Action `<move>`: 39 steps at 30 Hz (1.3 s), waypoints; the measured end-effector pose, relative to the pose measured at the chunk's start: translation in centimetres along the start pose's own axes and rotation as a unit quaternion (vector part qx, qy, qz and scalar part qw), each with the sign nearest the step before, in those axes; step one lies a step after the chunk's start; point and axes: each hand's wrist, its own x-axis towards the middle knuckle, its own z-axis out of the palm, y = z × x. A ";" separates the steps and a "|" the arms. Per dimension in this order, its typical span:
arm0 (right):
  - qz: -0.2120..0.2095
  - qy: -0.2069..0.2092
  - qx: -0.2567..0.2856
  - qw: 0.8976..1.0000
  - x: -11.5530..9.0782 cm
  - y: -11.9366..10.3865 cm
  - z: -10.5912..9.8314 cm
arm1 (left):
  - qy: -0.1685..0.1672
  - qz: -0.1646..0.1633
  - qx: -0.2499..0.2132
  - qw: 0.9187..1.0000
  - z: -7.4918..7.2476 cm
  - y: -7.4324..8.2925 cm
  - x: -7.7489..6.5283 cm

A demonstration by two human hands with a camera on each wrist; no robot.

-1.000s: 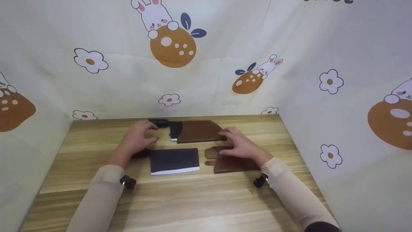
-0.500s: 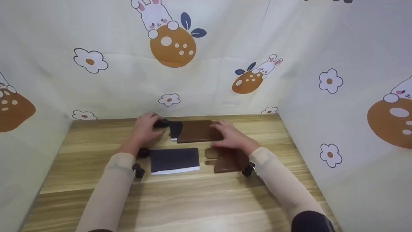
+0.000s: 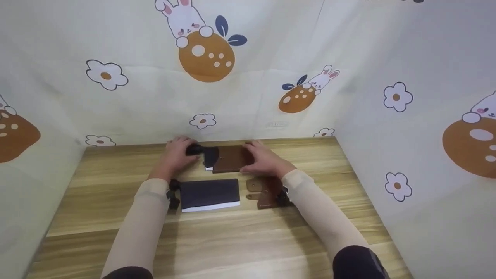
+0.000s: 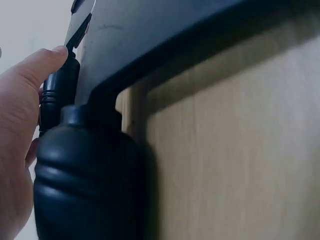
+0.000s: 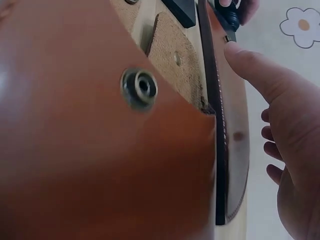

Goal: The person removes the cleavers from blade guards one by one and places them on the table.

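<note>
Your left grip (image 3: 178, 155) is curled round the black handle (image 3: 195, 149) of the far cleaver (image 3: 211, 156), thumb on the near side, fingers on the far side. Just right of that grip, a strip of dark blade shows, pale edge facing you, the rest covered by a brown sheath (image 3: 231, 159). Nearer you than the left grip, beside its wrist, the stubby handle (image 4: 85, 185) of a second cleaver (image 3: 210, 193) points left; its dark, white-edged blade lies bare on the wood-grained desk (image 3: 209, 248), between your forearms. Farther right, on your side of the right grip (image 3: 265, 159), a spare sheath (image 3: 269, 193) sits partly hidden by your wrist, tan straps (image 3: 254, 185) toward the bare blade. Your right grip spans the far cleaver's sheathed right end, thumb by the near edge, fingers past the far one, loosely bent, not clenched.
</note>
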 end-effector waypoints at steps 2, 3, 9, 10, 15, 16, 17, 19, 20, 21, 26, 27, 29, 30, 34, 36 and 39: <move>-0.003 -0.002 0.000 1.000 0.5 0.0 0.3 | -0.006 -0.010 -0.021 1.000 0.3 0.0 0.1; -0.006 -0.003 0.001 1.000 0.7 0.0 0.4 | -0.009 -0.014 -0.031 0.999 0.5 -0.1 0.2; -0.013 -0.018 0.008 1.000 1.6 -0.4 1.3 | -0.014 -0.024 -0.075 0.997 1.3 -0.3 0.4; -0.010 -0.024 0.008 1.000 1.7 -0.5 1.5 | -0.016 -0.024 -0.077 0.997 1.4 -0.4 0.4; 0.007 -0.036 -0.008 0.999 2.1 -1.0 2.1 | -0.025 -0.018 -0.075 0.997 1.5 -0.4 0.4; 0.011 -0.035 -0.015 0.999 2.1 -1.1 2.2 | -0.025 -0.016 -0.075 0.997 1.5 -0.4 0.5; 0.014 -0.034 -0.019 0.999 2.2 -1.1 2.3 | -0.023 -0.014 -0.074 0.997 1.5 -0.4 0.5; 0.018 -0.030 -0.027 0.999 2.3 -1.1 2.5 | -0.018 -0.015 -0.072 0.997 1.6 -0.3 0.6; 0.019 -0.028 -0.029 0.999 2.4 -1.1 2.6 | -0.014 -0.014 -0.072 0.997 1.6 -0.3 0.7; 0.019 -0.027 -0.033 0.999 2.5 -1.0 2.7 | -0.011 -0.015 -0.071 0.997 1.6 -0.3 0.8; 0.017 -0.021 -0.045 0.999 2.7 -0.9 2.9 | 0.001 -0.032 -0.071 0.997 1.8 -0.4 1.1; 0.016 -0.020 -0.048 0.998 2.8 -0.9 2.9 | 0.002 -0.034 -0.070 0.997 1.9 -0.4 1.2; 0.014 -0.019 -0.049 0.998 2.8 -1.1 2.8 | 0.002 -0.040 -0.070 0.997 1.9 -0.5 1.3; 0.011 -0.018 -0.051 0.998 2.8 -1.1 2.8 | 0.003 -0.040 -0.068 0.997 1.9 -0.5 1.4; -0.008 -0.010 -0.063 0.998 3.0 -1.3 2.6 | 0.005 -0.035 -0.056 0.998 1.8 -0.5 1.6; -0.015 -0.009 -0.067 0.998 3.1 -1.3 2.5 | 0.006 -0.026 -0.044 0.999 1.6 -0.4 1.6; -0.019 -0.014 -0.069 0.997 3.0 -1.3 2.2 | 0.001 -0.015 -0.019 1.000 1.4 -0.2 1.5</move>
